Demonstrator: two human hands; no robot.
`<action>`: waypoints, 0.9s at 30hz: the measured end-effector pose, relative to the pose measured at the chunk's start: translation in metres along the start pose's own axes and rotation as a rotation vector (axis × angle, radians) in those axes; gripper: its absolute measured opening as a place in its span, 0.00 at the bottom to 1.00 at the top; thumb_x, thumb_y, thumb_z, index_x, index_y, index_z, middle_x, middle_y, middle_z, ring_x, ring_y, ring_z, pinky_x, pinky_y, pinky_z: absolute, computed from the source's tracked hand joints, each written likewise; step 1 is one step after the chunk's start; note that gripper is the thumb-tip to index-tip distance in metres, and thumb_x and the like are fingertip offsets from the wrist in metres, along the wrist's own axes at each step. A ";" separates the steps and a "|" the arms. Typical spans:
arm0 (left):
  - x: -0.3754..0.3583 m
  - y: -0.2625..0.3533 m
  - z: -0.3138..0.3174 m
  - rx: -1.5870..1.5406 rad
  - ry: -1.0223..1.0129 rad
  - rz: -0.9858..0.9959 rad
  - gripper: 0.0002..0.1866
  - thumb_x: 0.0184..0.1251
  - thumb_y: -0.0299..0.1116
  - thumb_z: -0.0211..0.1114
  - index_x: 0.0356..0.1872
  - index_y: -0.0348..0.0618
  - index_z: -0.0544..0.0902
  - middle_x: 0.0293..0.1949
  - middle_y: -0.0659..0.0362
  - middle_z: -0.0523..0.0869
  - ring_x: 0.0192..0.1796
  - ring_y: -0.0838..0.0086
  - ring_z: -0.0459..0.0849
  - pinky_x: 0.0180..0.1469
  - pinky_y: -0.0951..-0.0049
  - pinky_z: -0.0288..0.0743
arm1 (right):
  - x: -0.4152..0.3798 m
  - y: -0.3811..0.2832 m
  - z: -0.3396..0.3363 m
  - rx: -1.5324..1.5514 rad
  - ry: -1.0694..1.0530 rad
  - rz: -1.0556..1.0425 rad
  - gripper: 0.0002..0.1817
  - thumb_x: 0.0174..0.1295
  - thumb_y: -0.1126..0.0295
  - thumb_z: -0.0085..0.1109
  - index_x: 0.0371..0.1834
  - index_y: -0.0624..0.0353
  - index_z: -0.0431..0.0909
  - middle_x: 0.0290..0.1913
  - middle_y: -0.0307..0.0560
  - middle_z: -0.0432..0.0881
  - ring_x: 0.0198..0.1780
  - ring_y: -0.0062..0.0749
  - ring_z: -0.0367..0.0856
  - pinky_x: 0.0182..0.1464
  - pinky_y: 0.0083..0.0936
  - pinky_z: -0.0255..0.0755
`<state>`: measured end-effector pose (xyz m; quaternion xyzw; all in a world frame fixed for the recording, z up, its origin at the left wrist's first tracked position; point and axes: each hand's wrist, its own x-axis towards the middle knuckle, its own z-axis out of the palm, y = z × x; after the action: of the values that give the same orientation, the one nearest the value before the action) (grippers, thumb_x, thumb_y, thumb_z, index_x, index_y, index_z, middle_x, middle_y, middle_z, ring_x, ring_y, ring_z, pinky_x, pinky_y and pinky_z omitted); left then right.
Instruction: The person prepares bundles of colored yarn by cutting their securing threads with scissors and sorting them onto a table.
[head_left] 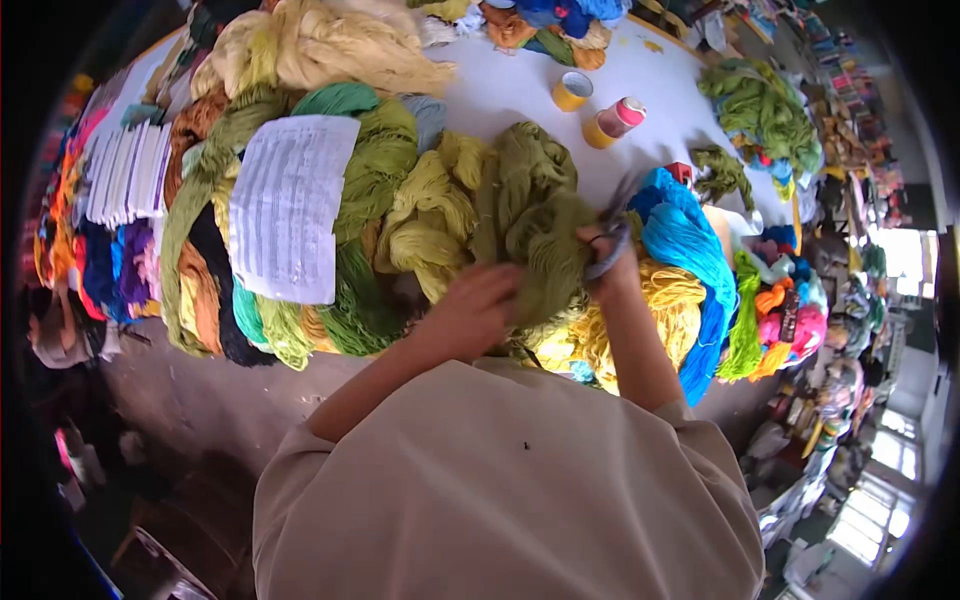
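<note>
My right hand (605, 262) is closed round the handles of a pair of scissors (612, 240), whose blades point up and away, smeared by motion. Right beside it lies an olive-green skein of yarn (545, 230), bunched and loose at its near end. My left hand (475, 308) is at the lower left side of this skein, its fingertips against the strands; motion blurs the fingers, and I cannot tell whether they grip. A yellow-green skein (425, 220) lies just left of the olive one. Golden-yellow yarn (672, 305) and a bright blue skein (685, 235) lie by my right wrist.
A printed sheet (292, 205) rests over skeins at the left. Farther back on the white table (510, 85) stand a yellow cup-like roll (572, 92) and a pink-topped cone (622, 117). Cream yarn (320, 50) lies at the back left, green yarn (765, 105) at the right.
</note>
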<state>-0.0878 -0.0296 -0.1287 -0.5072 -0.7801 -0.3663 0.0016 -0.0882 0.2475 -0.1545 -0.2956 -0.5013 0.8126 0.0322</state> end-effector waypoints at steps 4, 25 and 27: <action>-0.092 -0.028 0.027 0.012 -0.179 -0.346 0.42 0.60 0.38 0.73 0.77 0.59 0.64 0.80 0.55 0.58 0.82 0.57 0.54 0.74 0.39 0.56 | 0.000 -0.067 -0.013 -0.373 0.064 -0.524 0.18 0.63 0.81 0.59 0.54 0.53 0.70 0.42 0.37 0.73 0.30 0.23 0.78 0.27 0.15 0.70; -0.063 -0.007 -0.097 -0.655 0.661 -0.133 0.11 0.62 0.13 0.53 0.37 0.38 0.80 0.33 0.54 0.83 0.37 0.66 0.84 0.41 0.70 0.77 | -0.201 -0.324 0.224 -0.439 -0.772 -0.966 0.41 0.50 0.68 0.63 0.72 0.67 0.65 0.64 0.59 0.78 0.66 0.50 0.78 0.73 0.44 0.67; -0.040 0.004 -0.109 -0.896 0.503 0.022 0.10 0.64 0.13 0.52 0.37 0.37 0.80 0.33 0.58 0.81 0.36 0.73 0.81 0.40 0.74 0.75 | -0.242 -0.340 0.227 -0.411 -0.897 -0.885 0.41 0.51 0.68 0.63 0.73 0.68 0.64 0.67 0.62 0.75 0.67 0.54 0.76 0.75 0.50 0.64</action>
<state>-0.1055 -0.1229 -0.0623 -0.3622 -0.5166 -0.7755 -0.0245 -0.0880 0.1511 0.3106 0.3054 -0.6850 0.6547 0.0941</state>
